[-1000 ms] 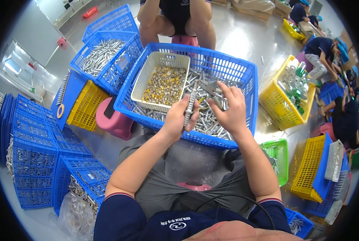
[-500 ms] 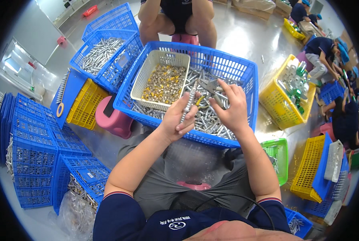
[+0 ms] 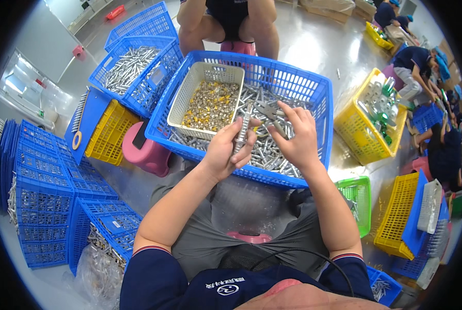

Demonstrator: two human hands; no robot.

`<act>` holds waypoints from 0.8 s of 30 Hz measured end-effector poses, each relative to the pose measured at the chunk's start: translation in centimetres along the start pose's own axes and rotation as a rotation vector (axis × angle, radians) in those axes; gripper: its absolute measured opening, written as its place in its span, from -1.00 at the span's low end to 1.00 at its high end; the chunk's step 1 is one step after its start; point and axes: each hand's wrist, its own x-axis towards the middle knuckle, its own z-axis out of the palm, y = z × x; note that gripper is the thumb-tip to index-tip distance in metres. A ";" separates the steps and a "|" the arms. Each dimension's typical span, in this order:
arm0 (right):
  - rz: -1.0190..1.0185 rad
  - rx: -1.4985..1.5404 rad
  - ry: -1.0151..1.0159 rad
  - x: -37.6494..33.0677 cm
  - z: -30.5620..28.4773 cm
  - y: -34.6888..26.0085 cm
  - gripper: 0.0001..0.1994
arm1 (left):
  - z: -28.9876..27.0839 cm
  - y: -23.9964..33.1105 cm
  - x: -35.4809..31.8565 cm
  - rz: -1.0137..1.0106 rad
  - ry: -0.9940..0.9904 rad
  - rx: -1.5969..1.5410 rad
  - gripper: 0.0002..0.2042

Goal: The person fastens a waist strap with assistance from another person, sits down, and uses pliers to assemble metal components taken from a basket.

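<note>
My left hand (image 3: 224, 154) is closed around a slim silver metal rod with ribbed sides (image 3: 243, 133), its upper end pointing away from me. Close to that end are the jaws of a pair of pliers (image 3: 273, 117), apart from the rod as far as I can see. My right hand (image 3: 302, 142) grips the pliers by the handles, partly hidden by the fingers. Both hands are over a large blue crate (image 3: 325, 111) full of similar silver rods (image 3: 276, 159). Inside it, at the left, a cream basket (image 3: 177, 117) holds many small brass-coloured and yellow pieces (image 3: 210, 107).
A pink stool (image 3: 151, 155) and a blue crate of rods (image 3: 129, 92) stand left. Stacked blue crates (image 3: 44, 206) are farther left. At right are a yellow crate (image 3: 367, 132) and a green basket (image 3: 362, 206). A person (image 3: 230, 23) sits opposite; others work at far right.
The rod in my left hand has tilted slightly more upright, and its tip has shifted a little left. The pliers have turned slightly in my right hand. Otherwise things stay put.
</note>
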 end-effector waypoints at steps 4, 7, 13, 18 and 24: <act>0.013 -0.002 -0.003 0.0 0.0 0.0 -0.54 | 0.2 -0.1 0.0 -0.016 0.065 0.111 -0.59; 0.010 0.005 -0.013 0.0 0.0 0.0 -0.54 | -0.3 0.0 -0.1 -0.024 0.013 0.086 -0.59; 0.034 0.073 -0.061 -0.1 0.1 0.3 -0.55 | -0.6 0.1 -0.1 -0.047 -0.025 0.021 -0.60; 0.031 0.052 -0.045 -0.1 0.1 0.5 -0.54 | -0.3 0.2 0.0 -0.046 0.031 0.089 -0.59; 0.024 0.012 -0.021 -0.1 -0.1 0.5 -0.56 | -0.7 0.3 0.1 0.062 0.103 0.491 -0.59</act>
